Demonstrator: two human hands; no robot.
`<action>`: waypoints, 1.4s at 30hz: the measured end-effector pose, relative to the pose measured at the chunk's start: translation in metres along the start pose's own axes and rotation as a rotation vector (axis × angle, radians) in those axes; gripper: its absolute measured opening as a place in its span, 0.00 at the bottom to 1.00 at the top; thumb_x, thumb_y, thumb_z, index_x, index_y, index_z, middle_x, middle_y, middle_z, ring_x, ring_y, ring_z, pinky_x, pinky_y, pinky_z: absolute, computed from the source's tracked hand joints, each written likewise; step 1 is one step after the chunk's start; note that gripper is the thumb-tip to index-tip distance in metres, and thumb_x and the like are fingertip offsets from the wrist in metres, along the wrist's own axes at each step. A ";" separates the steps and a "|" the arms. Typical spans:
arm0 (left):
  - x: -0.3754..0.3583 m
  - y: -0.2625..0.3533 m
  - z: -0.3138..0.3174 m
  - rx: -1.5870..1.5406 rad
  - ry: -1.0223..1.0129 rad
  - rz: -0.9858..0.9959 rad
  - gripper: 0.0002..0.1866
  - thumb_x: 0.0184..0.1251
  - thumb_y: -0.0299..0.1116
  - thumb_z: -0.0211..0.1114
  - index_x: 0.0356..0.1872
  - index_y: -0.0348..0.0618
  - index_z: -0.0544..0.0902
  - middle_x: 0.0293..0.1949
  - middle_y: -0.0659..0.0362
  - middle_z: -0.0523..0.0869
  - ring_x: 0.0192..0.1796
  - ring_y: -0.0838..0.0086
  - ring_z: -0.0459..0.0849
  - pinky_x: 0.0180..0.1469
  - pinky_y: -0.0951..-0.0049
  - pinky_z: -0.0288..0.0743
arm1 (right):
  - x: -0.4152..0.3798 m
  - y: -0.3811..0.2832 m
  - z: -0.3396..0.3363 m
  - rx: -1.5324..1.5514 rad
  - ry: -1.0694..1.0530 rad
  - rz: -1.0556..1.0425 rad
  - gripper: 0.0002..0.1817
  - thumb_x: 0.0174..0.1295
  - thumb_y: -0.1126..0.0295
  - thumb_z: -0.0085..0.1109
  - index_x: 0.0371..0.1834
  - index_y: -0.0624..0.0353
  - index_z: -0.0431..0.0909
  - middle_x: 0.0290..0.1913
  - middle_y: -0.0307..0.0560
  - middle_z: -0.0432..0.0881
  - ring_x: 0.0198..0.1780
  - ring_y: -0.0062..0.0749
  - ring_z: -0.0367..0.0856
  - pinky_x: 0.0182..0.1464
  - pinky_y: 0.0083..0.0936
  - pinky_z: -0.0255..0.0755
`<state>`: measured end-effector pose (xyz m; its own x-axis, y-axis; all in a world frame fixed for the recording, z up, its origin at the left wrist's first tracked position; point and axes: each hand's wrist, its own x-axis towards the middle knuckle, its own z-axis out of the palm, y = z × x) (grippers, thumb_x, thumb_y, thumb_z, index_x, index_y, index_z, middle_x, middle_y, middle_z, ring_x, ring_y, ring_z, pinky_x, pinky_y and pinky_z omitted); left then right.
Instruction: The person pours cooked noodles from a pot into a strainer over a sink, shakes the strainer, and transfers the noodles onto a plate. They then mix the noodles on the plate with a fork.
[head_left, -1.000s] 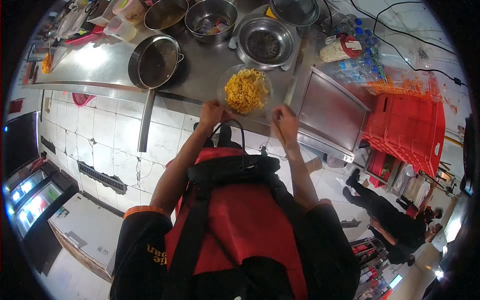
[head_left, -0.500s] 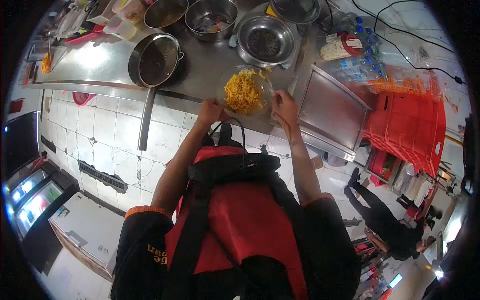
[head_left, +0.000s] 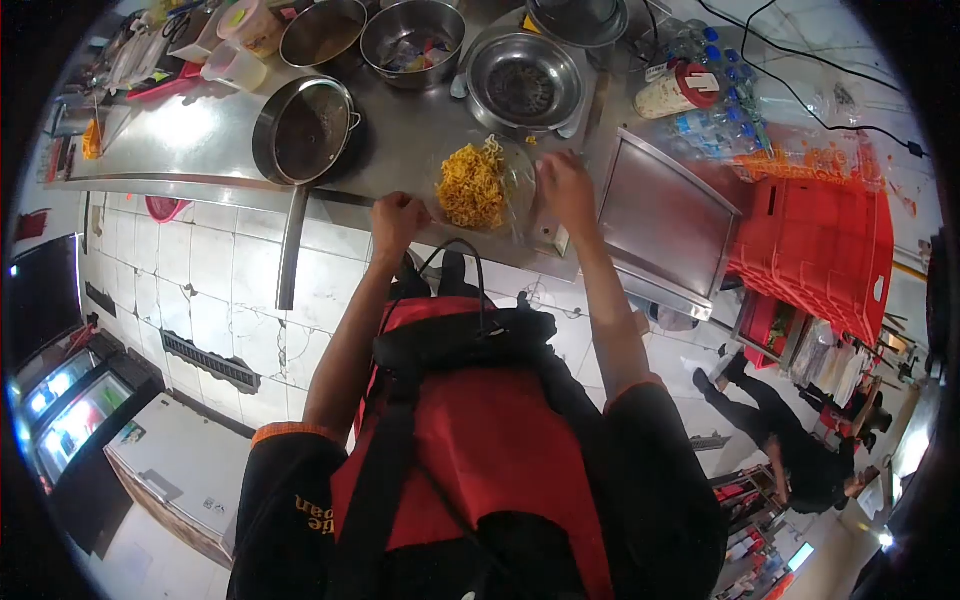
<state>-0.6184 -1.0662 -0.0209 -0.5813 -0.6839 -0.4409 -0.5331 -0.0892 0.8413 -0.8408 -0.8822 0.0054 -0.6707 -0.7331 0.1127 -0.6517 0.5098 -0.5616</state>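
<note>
A heap of yellow noodles (head_left: 471, 187) lies on a clear plastic sheet or bag (head_left: 519, 190) near the front edge of the steel counter (head_left: 395, 150). My left hand (head_left: 398, 218), its fingers pinched together, is at the left edge of the plastic, beside the noodles. On the other side, my right hand (head_left: 566, 190) has its fingers closed at the plastic's right edge. Just behind the noodles sits a steel bowl (head_left: 525, 85).
A long-handled pan (head_left: 305, 135) stands left, its handle jutting past the counter edge. More bowls (head_left: 413, 45) line the back. Right are a steel tray (head_left: 668, 215), plastic bottles (head_left: 715, 130) and a red crate (head_left: 815, 255). Another person (head_left: 790, 435) is at far right.
The noodles and plastic have shifted slightly left. My left hand has moved left, and my right hand has moved up a little. The person at far right has changed posture.
</note>
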 end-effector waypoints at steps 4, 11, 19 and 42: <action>-0.021 0.008 -0.015 -0.242 0.058 0.053 0.12 0.61 0.29 0.59 0.34 0.27 0.81 0.26 0.51 0.85 0.28 0.71 0.86 0.30 0.76 0.79 | 0.030 0.025 0.024 -0.077 0.058 -0.185 0.10 0.60 0.74 0.51 0.44 0.59 0.78 0.49 0.46 0.76 0.51 0.44 0.76 0.51 0.37 0.73; -0.087 -0.054 -0.067 -0.286 0.153 -0.046 0.13 0.66 0.32 0.59 0.40 0.28 0.78 0.29 0.50 0.84 0.31 0.68 0.86 0.34 0.74 0.81 | 0.032 0.061 0.040 -0.315 -0.179 -0.259 0.12 0.54 0.74 0.55 0.42 0.58 0.79 0.46 0.41 0.76 0.53 0.38 0.74 0.48 0.33 0.73; -0.187 -0.223 -0.115 -0.133 0.572 -0.394 0.14 0.59 0.33 0.58 0.24 0.31 0.82 0.19 0.56 0.81 0.22 0.77 0.79 0.24 0.76 0.72 | 0.008 0.037 0.021 0.470 0.112 0.202 0.08 0.55 0.78 0.59 0.38 0.60 0.81 0.35 0.41 0.82 0.36 0.24 0.80 0.41 0.19 0.73; -0.247 -0.329 -0.116 0.162 0.305 -0.530 0.18 0.55 0.41 0.62 0.35 0.34 0.85 0.30 0.50 0.87 0.33 0.68 0.85 0.38 0.69 0.77 | 0.010 0.036 0.014 0.072 -0.041 0.003 0.07 0.52 0.77 0.58 0.35 0.59 0.79 0.36 0.48 0.80 0.37 0.42 0.79 0.52 0.33 0.72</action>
<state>-0.2281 -0.9519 -0.1521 -0.0246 -0.7546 -0.6557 -0.8009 -0.3777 0.4647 -0.8656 -0.8774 -0.0248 -0.6564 -0.7504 0.0782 -0.6216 0.4791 -0.6197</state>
